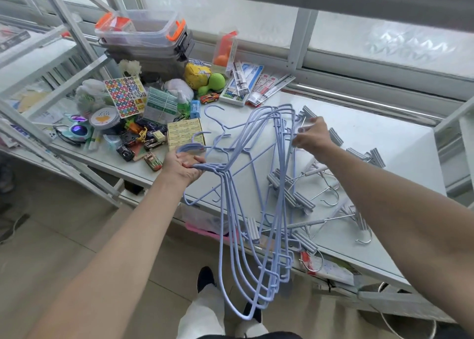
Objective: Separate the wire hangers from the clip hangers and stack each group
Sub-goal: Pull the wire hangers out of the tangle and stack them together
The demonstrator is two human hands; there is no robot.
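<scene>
My left hand (183,168) grips the hook ends of a bundle of several light-blue wire hangers (246,266), held above the table's near edge with the lower ends hanging past it. My right hand (311,137) pinches the far end of the same bundle near the top. Two more blue wire hangers (218,123) lie flat on the white table (384,143) beyond my left hand. Grey clip hangers (302,200) with metal hooks lie scattered on the table under and to the right of the bundle.
A clutter of toys, toy cars (143,138), a yellow box (185,133), sticker sheets and stacked plastic bins (146,34) fills the table's left and back. A window runs behind. A metal frame (77,64) stands at left. Tiled floor lies below.
</scene>
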